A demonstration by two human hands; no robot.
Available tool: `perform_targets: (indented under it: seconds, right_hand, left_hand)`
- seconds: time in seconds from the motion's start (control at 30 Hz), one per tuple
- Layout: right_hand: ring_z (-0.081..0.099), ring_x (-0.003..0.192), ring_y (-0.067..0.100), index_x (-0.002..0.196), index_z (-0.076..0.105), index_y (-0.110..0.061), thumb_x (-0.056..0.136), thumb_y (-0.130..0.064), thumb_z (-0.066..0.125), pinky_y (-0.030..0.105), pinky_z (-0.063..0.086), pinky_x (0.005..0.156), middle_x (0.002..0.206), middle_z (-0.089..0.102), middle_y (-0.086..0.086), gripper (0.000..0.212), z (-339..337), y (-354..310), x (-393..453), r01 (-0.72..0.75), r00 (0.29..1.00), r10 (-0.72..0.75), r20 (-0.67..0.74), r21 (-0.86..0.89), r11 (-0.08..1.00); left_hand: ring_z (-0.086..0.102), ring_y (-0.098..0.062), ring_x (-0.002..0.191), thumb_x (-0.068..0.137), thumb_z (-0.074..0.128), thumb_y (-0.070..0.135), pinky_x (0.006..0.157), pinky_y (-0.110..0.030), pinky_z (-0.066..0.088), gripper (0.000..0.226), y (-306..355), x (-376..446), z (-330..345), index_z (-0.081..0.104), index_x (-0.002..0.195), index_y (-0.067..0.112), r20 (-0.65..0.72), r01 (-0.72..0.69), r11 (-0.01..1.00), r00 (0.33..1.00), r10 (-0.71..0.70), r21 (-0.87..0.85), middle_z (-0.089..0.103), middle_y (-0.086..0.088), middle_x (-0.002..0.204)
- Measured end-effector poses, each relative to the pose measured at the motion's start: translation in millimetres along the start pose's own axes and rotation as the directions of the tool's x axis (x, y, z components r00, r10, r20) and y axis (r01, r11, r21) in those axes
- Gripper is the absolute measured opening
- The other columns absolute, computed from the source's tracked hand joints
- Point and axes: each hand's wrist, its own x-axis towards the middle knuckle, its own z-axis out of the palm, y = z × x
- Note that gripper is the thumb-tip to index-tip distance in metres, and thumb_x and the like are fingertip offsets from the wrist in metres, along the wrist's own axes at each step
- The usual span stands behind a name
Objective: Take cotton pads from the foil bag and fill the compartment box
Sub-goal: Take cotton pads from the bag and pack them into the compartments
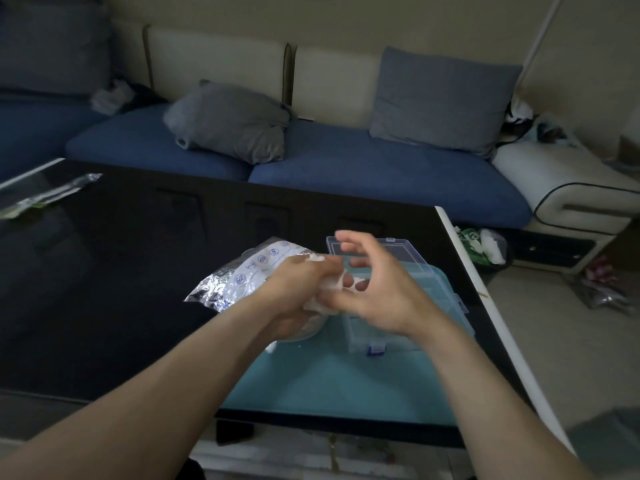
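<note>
Left hand (298, 289) clutched cotton pads (325, 299) beside foil bag (239, 271); right hand (377, 289), fingers loose, poised over box (408, 251) to take some.

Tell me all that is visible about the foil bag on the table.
The foil bag is crinkled, shiny silver with a white panel printed with small blue round symbols. It lies tilted on the dark glossy table, left of the clear compartment box, its near end by a teal mat. The left hand covers its right end and grips white cotton pads there; the opening is hidden.
</note>
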Motion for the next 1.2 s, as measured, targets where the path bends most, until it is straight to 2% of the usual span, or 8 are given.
perform_targets:
  seconds: [0.07,0.27,0.37,0.5,0.63,0.77,0.97,1.2]
  right_hand:
    - [0.047,0.124,-0.012,0.147,0.039,-0.038,0.059,-0.039,0.096,0.006,0.040,0.091,0.141,0.047,-0.019,0.105,-5.7,2.2,-4.8,0.059,0.984,-0.048,0.171,-0.059,0.997]
    - [0.067,0.103,0.002,0.128,0.059,-0.022,0.065,0.001,0.089,0.018,0.055,0.084,0.118,0.067,-0.010,0.074,-5.7,-3.4,-8.3,0.172,0.977,-0.179,0.119,0.064,0.983]
    - [0.065,0.104,0.003,0.131,0.054,-0.030,0.062,-0.014,0.094,0.023,0.055,0.086,0.120,0.063,-0.017,0.081,-3.3,-2.9,-10.0,0.180,0.977,-0.171,0.128,-0.068,0.981]
    - [0.061,0.082,0.001,0.096,0.064,-0.030,0.061,-0.027,0.092,0.025,0.049,0.071,0.095,0.066,-0.014,0.045,-1.6,-1.3,-6.5,0.180,0.984,-0.176,0.036,-0.225,0.958]
    - [0.052,0.117,0.006,0.130,0.061,-0.021,0.060,-0.039,0.095,0.024,0.044,0.102,0.133,0.051,-0.008,0.079,-5.7,-2.1,-8.8,0.133,0.990,-0.116,0.078,-0.283,0.950]
    - [0.065,0.104,0.011,0.124,0.065,-0.026,0.061,-0.017,0.095,0.039,0.055,0.090,0.116,0.065,-0.004,0.070,-4.0,-1.2,-8.7,0.200,0.977,-0.194,0.083,-0.073,0.977]
    - [0.062,0.116,0.000,0.148,0.047,-0.032,0.061,-0.007,0.090,0.027,0.050,0.101,0.131,0.065,-0.014,0.100,-5.0,-3.0,-11.4,0.201,0.964,-0.185,0.190,-0.068,0.977]
    - [0.056,0.128,0.008,0.152,0.040,-0.019,0.075,-0.015,0.089,0.029,0.045,0.110,0.138,0.056,-0.008,0.091,-30.4,2.7,-13.4,-0.035,0.925,0.046,0.377,-0.036,0.999]
  left_hand:
    - [0.059,-0.021,0.060,0.094,0.050,0.000,0.058,-0.029,0.052,0.016,2.3,-2.2,-1.4,0.058,0.107,0.004,0.055,0.068,0.997,0.996,-0.070,0.043,0.058,-0.012,0.074]
    - [0.059,-0.016,0.079,0.074,0.069,0.009,0.070,-0.032,0.050,0.019,0.6,-5.4,-2.8,0.065,0.092,0.015,0.249,0.192,0.980,0.948,-0.200,0.057,0.065,-0.004,0.088]
    - [0.062,-0.015,0.079,0.072,0.070,0.013,0.068,-0.029,0.054,0.025,-0.7,-5.8,-1.7,0.062,0.096,0.015,0.226,0.198,0.979,0.953,-0.202,0.042,0.064,-0.004,0.090]
    - [0.068,-0.019,0.081,0.074,0.069,0.007,0.069,-0.029,0.057,0.029,-3.3,-6.7,-0.8,0.064,0.102,0.010,0.233,0.172,0.984,0.956,-0.177,0.044,0.068,-0.010,0.092]
    - [0.062,-0.025,0.084,0.071,0.075,0.004,0.077,-0.034,0.054,0.038,-6.7,-2.5,-2.1,0.062,0.106,0.005,0.199,0.111,0.992,0.973,-0.120,0.058,0.062,-0.019,0.097]
    - [0.067,-0.017,0.075,0.073,0.067,0.011,0.072,-0.037,0.057,0.021,-3.4,-8.1,1.4,0.065,0.094,0.012,0.264,0.142,0.985,0.951,-0.163,0.094,0.068,-0.007,0.082]
    - [0.067,-0.033,0.080,0.083,0.062,0.008,0.075,-0.046,0.058,0.012,-5.6,-9.7,-1.0,0.070,0.091,0.011,0.354,0.185,0.941,0.891,-0.283,0.285,0.066,-0.021,0.092]
    - [0.072,-0.025,0.078,0.080,0.064,-0.001,0.060,-0.024,0.058,0.020,-8.4,-8.6,-4.7,0.073,0.095,0.008,0.343,0.176,0.913,0.887,-0.309,0.368,0.070,-0.014,0.086]
